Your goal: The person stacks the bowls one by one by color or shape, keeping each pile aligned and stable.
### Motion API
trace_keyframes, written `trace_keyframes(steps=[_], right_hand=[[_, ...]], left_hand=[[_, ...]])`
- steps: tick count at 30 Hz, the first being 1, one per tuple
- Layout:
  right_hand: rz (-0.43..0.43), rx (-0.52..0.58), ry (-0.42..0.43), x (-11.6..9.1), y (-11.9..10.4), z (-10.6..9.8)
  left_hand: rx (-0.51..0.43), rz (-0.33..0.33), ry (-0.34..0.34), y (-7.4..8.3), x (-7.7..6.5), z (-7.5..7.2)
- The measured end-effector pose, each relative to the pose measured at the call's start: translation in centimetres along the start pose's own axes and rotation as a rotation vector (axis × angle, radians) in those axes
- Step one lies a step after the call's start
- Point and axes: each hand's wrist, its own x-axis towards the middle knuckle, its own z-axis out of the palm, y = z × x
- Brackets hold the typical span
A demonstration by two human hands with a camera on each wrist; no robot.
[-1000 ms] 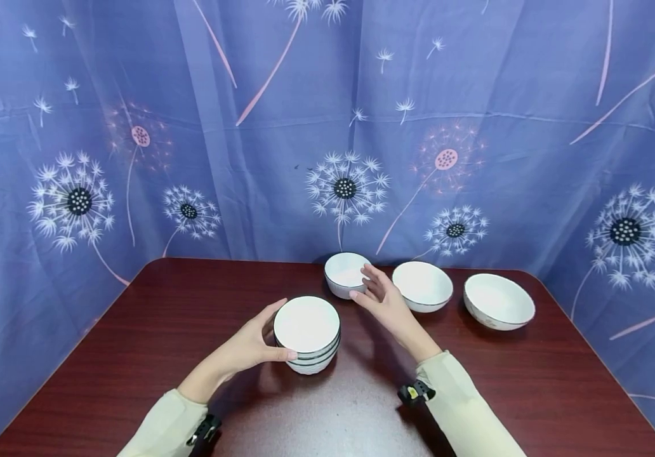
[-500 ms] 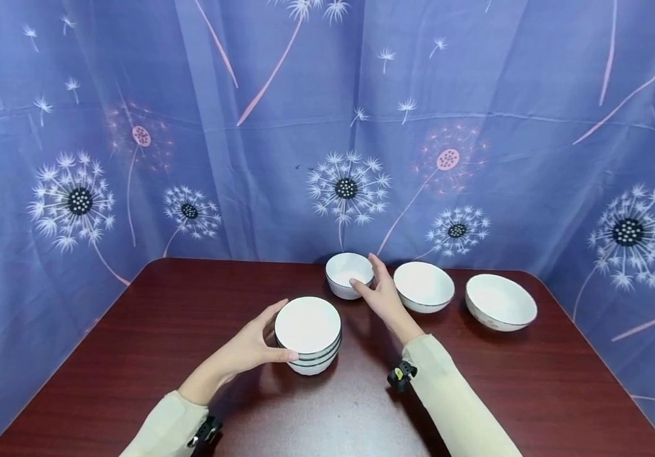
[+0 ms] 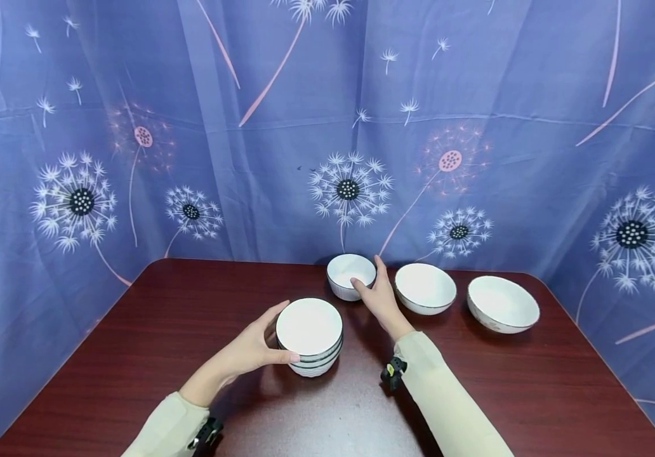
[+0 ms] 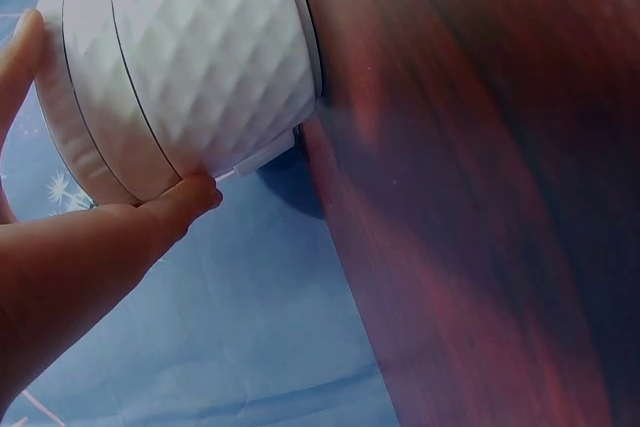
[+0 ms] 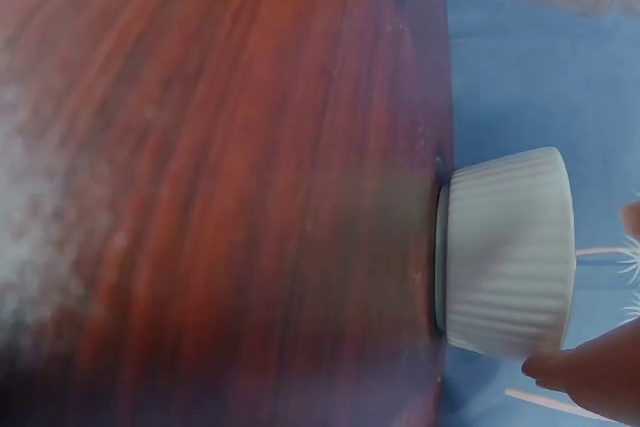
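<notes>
while the right hand (image 3: 381, 297) sits at the right side of the small bowl (image 3: 341, 271), its thumb and fingers are spread apart at the rim. the right wrist view shows one digit touching the rim, but tbh i can't tell if the hand has really taken hold or is just resting there. the small bowl is upright on the far side of the table (image 3: 133, 355), just left of that hand, ribbed on the outside and round, so no long axis to line up with.

the left hand (image 3: 250, 346) is definitely gripping something: thumb on the near side, fingers round the left, all on the stack of white bowls (image 3: 309, 327). can't make out whether the base is on the wood or slightly up.

imo any move with the small bowl hangs on this: it lies far and a bit right of the stack, with a gap between, and the right hand is clearly the nearer one.

going further out, the middle bowl (image 3: 424, 287) stands right of the right hand, then the right-end bowl (image 3: 502, 303) past it, both upright. behind everything hangs a blue dandelion curtain (image 3: 264, 171).
</notes>
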Motion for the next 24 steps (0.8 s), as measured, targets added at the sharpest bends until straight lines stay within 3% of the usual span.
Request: trace_keyframes(steps=[17, 24], right_hand=[[0.170, 0.083, 0.038, 0.8, 1.1, 0.7], [0.228, 0.234, 0.049, 0.7, 1.2, 1.2]], left_hand=[[0.003, -0.002, 0.009, 0.1, -0.1, 0.1], [0.002, 0.003, 0.016, -0.1, -0.1, 0.1]])
